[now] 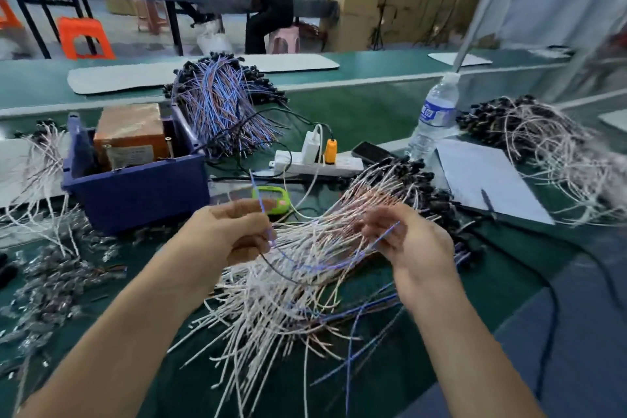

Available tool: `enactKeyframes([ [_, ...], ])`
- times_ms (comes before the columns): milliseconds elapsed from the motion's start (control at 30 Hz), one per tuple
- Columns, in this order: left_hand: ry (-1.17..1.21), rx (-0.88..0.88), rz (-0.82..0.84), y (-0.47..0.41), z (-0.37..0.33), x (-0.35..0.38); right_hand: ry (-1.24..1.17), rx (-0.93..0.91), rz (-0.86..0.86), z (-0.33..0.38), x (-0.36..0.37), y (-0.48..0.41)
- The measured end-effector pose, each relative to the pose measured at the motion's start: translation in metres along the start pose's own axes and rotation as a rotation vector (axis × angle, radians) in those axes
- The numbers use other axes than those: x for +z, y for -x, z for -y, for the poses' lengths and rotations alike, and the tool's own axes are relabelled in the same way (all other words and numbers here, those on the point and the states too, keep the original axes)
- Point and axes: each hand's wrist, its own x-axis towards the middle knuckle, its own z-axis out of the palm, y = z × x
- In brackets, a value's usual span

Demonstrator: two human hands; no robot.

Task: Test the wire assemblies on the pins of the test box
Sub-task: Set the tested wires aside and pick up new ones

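— Any open room on the counter (373, 105)?
— Little; bare green only toward 12 o'clock. A white wire pile (305, 268) fills the middle, the blue bin (135, 187) with the test box (130, 134) sits at 10, a power strip (319, 164) beyond.
— The hands?
— Raised over the pile: left hand (227, 234) and right hand (403, 241) each pinching one end of a blue wire (305, 265) sagging between them.

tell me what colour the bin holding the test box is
Dark blue bin, clearest in the head view.
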Motion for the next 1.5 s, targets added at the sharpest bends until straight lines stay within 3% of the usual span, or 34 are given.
enactKeyframes([
  [100, -0.010, -0.081, 0.047, 0.002, 0.010, 0.005, 0.340, -0.070, -0.108, -0.003, -0.036, -0.011],
  [233, -0.043, -0.130, 0.096, 0.004, 0.023, 0.008, 0.447, -0.076, -0.220, -0.002, -0.074, -0.027],
  [367, -0.143, -0.129, 0.123, 0.009, 0.033, 0.004, 0.533, -0.028, -0.188, 0.000, -0.094, -0.034],
  [533, -0.517, -0.155, 0.173, 0.020, 0.037, -0.004, 0.781, 0.006, -0.190, 0.004, -0.112, -0.042],
  [633, -0.943, 0.014, 0.042, 0.026, 0.032, -0.001, 0.918, -0.023, -0.196, 0.003, -0.117, -0.043],
  [767, -1.383, 0.550, -0.252, 0.032, 0.022, 0.017, 0.962, -0.077, -0.282, -0.004, -0.117, -0.041],
  [900, -1.478, 0.750, -0.082, 0.034, 0.026, 0.050, 1.032, -0.135, -0.362, -0.009, -0.114, -0.037],
  [1000, -1.442, 0.766, 0.078, 0.028, 0.038, 0.068, 1.061, -0.157, -0.341, -0.014, -0.104, -0.031],
  [1133, -1.407, 0.619, 0.158, 0.016, 0.051, 0.075, 1.044, -0.172, -0.222, -0.024, -0.080, -0.016],
  [1267, -0.993, 0.539, -0.037, 0.006, 0.044, 0.072, 0.958, -0.216, -0.079, -0.026, -0.048, -0.001],
  [1500, -0.687, 0.492, -0.195, 0.004, 0.024, 0.043, 0.761, -0.422, 0.227, -0.007, 0.043, 0.031],
])
